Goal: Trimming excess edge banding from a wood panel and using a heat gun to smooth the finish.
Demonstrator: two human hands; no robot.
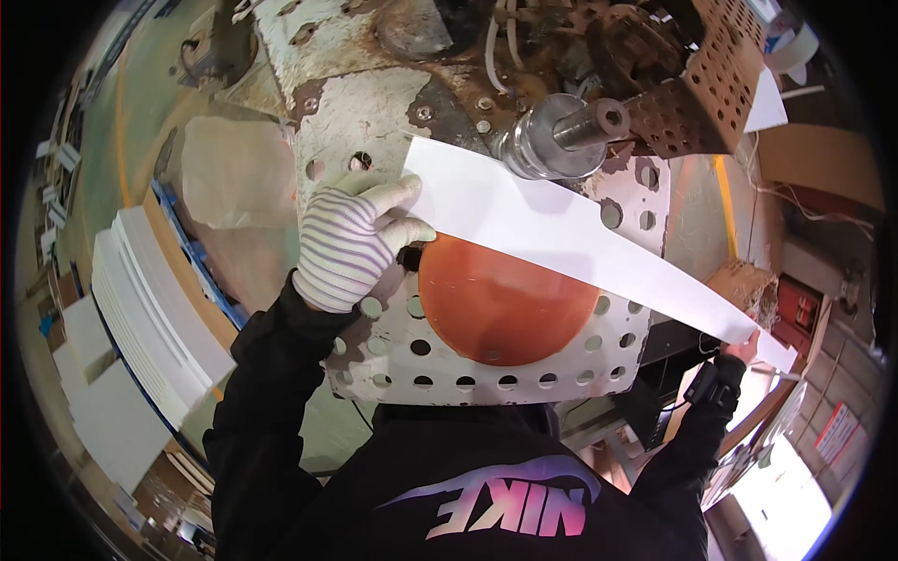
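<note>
A long white panel (571, 238) stretches slantwise over the machine table, from the upper middle down to the right. My left hand (354, 236), in a white glove with purple stripes, pinches the panel's left end between thumb and fingers. Far to the right, my bare right hand (742, 350) grips the other end near its tip. Partly beneath the panel lies an orange-brown round disc (505, 299) on the perforated metal table (449, 383). A shiny metal cylinder with a bolt-like shaft (561, 138) stands against the panel's far edge.
At the left, a stack of white sheets (154, 318) rests beside a blue frame (201, 252). A rusty perforated guard (697, 89) rises at the back right. Pale hoses (496, 47) hang behind the table. Cardboard (814, 154) is at the far right.
</note>
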